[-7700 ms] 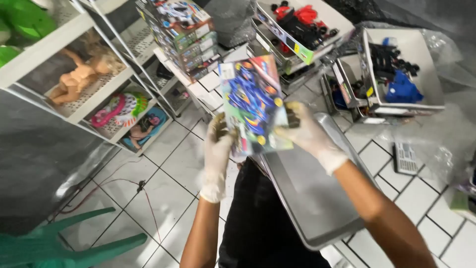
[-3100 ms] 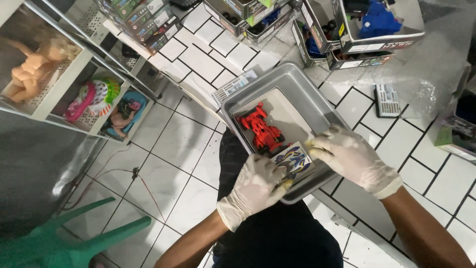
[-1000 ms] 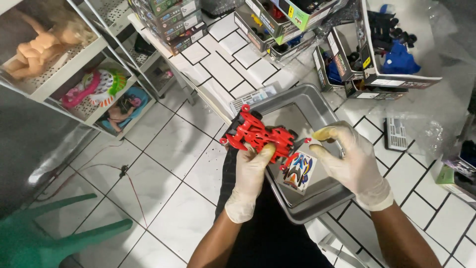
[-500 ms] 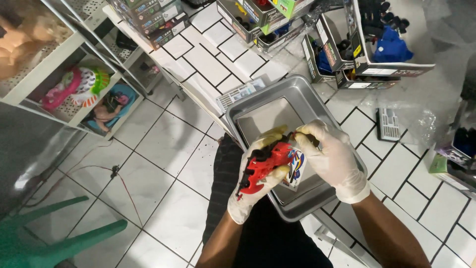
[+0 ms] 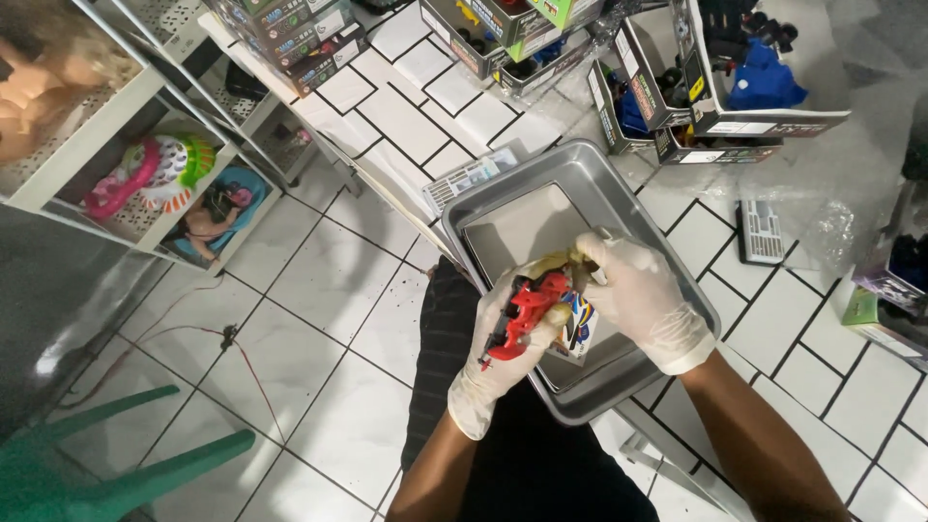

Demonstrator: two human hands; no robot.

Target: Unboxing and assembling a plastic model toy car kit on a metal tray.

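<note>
at the far left a white metal shelf unit (image 5: 145, 208) holds a pink and green plastic toy (image 5: 155, 174), and a green plastic chair (image 5: 87, 474) sits at the near left corner on the white tiled floor (image 5: 319, 280). moving right, the left hand (image 5: 507, 353), in a pale latex glove, is wrapped around a red plastic toy racing car (image 5: 527, 314), fingers clenched on its body. the car sits above the near edge of a grey rectangular metal tray (image 5: 503, 198) resting on the person's lap. its long axis runs from near-left up to far-right, tilted; which end is the nose i cannot tell. the right hand (image 5: 643, 295), also gloved, pinches the car's far end together with a small printed card piece (image 5: 578, 329) that lies just under it. the risk, as i judge it: the card slips free, or a thin part of the car snaps if the two hands twist against each other. further right stand open cardboard toy boxes (image 5: 725, 106) and crumpled clear plastic wrap (image 5: 851, 184).
</note>
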